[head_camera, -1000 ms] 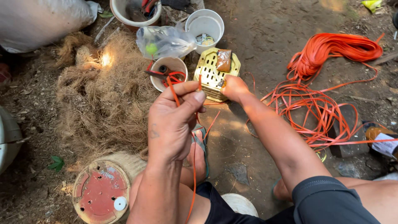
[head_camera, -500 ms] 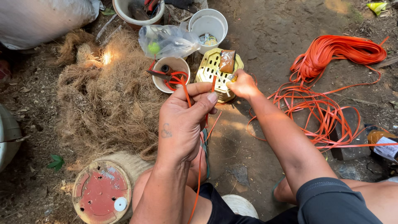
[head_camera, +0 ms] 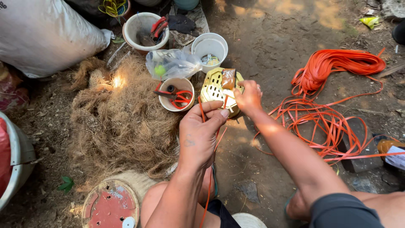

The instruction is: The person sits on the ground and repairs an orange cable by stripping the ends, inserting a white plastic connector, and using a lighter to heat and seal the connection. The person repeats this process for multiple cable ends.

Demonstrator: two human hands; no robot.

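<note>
Ground: dirt, fibre heap [head_camera: 120, 122] at left, orange strap pile [head_camera: 333, 84] at right. Yellow basket [head_camera: 213, 86] at centre, beside a cup [head_camera: 168, 101]. Left hand [head_camera: 198, 135] pinches a strap strand [head_camera: 201, 113]. Right hand [head_camera: 249, 96] grips the basket's near edge.

Your left hand [head_camera: 197, 137] is raised, back to the camera, thumb and forefinger pinched together. Your right hand [head_camera: 248, 98] reaches further out, fingers curled, apparently gripping too, forearm stretched across your knee
</note>
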